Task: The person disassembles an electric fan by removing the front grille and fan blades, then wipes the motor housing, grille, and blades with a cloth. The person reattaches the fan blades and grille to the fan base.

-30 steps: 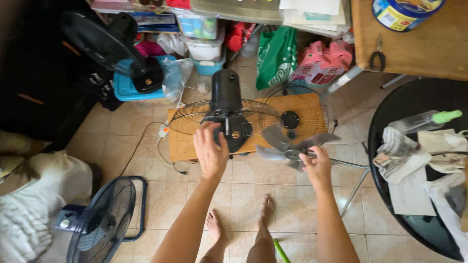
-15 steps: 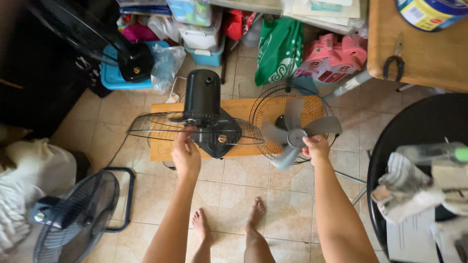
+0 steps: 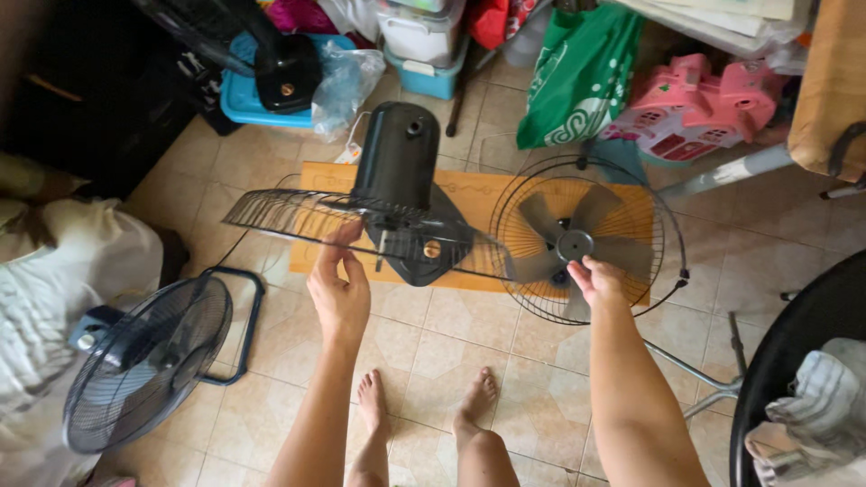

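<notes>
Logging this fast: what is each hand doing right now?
Left hand: closed on the rear grille rim.
Right hand: closed on the grey fan blade.

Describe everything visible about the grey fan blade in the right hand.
The grey fan blade looks like translucent plastic, with about five broad paddles around a round hub. The right hand grips its near edge, holding it roughly flat above the round wire guard lying on the wooden board. Whether it touches the guard is unclear.
</notes>
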